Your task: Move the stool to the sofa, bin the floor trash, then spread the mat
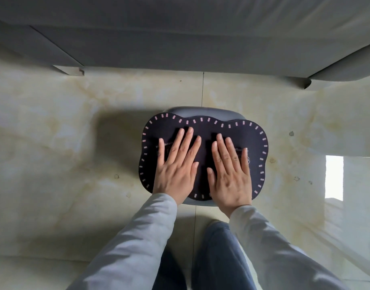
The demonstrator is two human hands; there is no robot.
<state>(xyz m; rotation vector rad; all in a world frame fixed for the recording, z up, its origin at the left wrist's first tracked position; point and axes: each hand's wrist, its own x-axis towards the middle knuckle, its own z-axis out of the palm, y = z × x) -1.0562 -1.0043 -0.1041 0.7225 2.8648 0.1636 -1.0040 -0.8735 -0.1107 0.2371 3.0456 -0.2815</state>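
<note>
A dark scalloped mat (205,127) with a ring of pink dashes lies flat over a grey stool (203,111), whose rim shows at the far and near edges. My left hand (176,164) rests palm down on the mat's left half, fingers spread. My right hand (230,171) presses flat on the right half the same way. Neither hand grips anything. The grey sofa (180,45) runs across the top of the view, a short gap beyond the stool.
Glossy beige marble floor tiles (65,143) surround the stool, with small dark specks (291,133) on the right. A wooden sofa foot (72,71) stands at the upper left. A bright window reflection (334,176) lies on the floor at right. My legs are below.
</note>
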